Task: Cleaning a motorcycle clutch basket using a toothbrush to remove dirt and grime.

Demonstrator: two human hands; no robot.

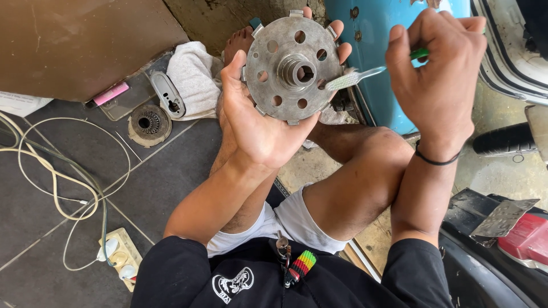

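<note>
Dark tiled floor (171, 188), blue panel (388, 57) at far right. Left hand (260, 122) is cupping a holed steel disc (291, 68) by its rim, held up at centre; right hand (439, 68) is pinching a toothbrush (357, 77) against it. Disc is looking heavy, rigid, probably greasy; rim grip is suiting it.

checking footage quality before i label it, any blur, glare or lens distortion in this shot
Head view: even daylight, soft shadows. The metal disc in the left hand is sharp, holes and hub crisp, no glare. The toothbrush bristles and right hand look slightly soft. Wide-angle stretching shows at the edges: the floor tile lines and cable bow.
</note>
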